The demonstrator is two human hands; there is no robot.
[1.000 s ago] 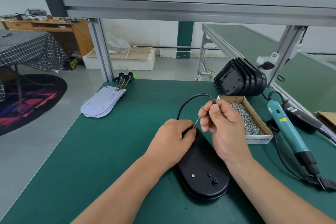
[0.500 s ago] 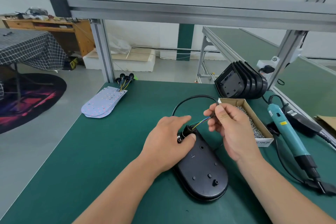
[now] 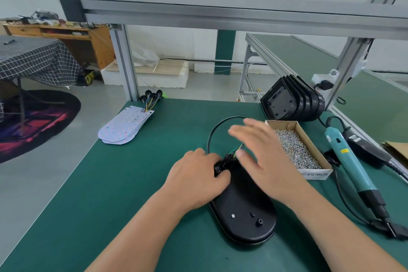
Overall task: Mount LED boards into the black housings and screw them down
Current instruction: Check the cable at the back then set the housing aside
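Matt black plastic housing [image 3: 242,210] on a smooth green mat [image 3: 110,194] — cardboard box [image 3: 318,157] of shiny metal screws [image 3: 293,150]

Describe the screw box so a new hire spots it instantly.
Look at the right half of the green bench. Just in front of the leaning stack of black housings, left of the teal electric screwdriver, sits an open cardboard box. It is the only tan container there, heaped with small silver screws.

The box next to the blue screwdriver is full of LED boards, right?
Not quite. The box beside the blue screwdriver is full of small silver screws, not LED boards. The head view shows it; the boards lie stacked farther left.
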